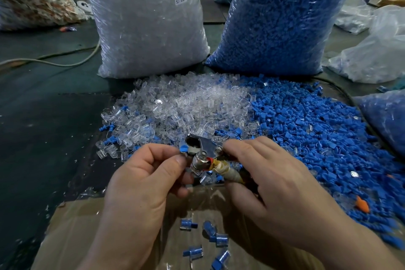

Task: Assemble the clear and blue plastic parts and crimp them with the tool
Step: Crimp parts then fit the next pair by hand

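A metal crimping tool (202,149) with tape-wrapped handles sits between my hands, its jaws pointing up and left. My right hand (263,180) grips the handles. My left hand (142,180) pinches a small clear and blue part (183,149) at the tool's jaws. A heap of clear plastic parts (186,103) lies ahead, and a heap of blue plastic parts (317,129) spreads to its right. Several joined clear-and-blue pieces (210,239) lie in a cardboard box (72,226) below my hands.
Two big sacks stand behind the heaps: one of clear parts (144,19), one of blue parts (282,17). More plastic bags (372,50) lie at the right. A cable (54,61) runs across the dark mat at the left. An orange piece (362,206) lies among the blue parts.
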